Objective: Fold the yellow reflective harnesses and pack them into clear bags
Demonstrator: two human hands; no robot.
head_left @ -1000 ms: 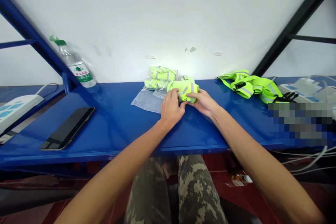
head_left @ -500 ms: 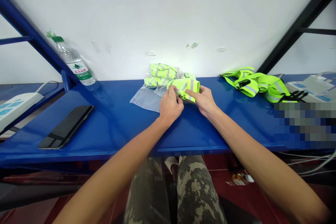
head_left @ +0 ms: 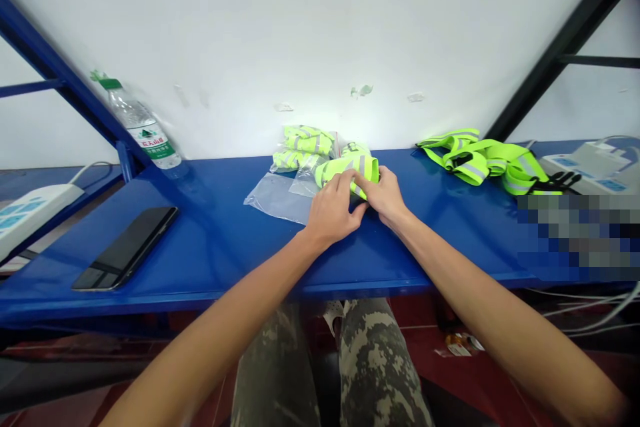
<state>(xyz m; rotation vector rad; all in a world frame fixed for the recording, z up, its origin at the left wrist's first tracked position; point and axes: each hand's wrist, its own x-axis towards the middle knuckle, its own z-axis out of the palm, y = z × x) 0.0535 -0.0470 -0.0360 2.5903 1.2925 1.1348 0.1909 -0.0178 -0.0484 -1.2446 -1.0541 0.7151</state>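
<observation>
A folded neon-yellow reflective strap (head_left: 369, 166) is gripped between both hands above the blue table. My left hand (head_left: 335, 209) is closed on its near left side, fingers over the lower edge. On the right side, my right hand (head_left: 387, 195) pinches the same strap, its thumb close to the left fingers. An empty-looking clear plastic bag (head_left: 277, 197) lies flat just left of my left hand. Behind it, against the wall, are bagged neon-yellow straps (head_left: 307, 141). A loose neon strap with black buckles (head_left: 500, 161) lies at the right.
A water bottle (head_left: 149, 133) leans by the wall at the left, with a black phone (head_left: 127, 247) nearer the front edge. Power strips (head_left: 37, 210) lie at both sides. Blue and black frame bars (head_left: 550, 57) flank the table (head_left: 200, 267); a pixelated patch covers its right end.
My left hand has moved right and slightly down along the folded strap, its fingers now further over the lower edge. My right hand stays on the strap. The view has shifted slightly.
</observation>
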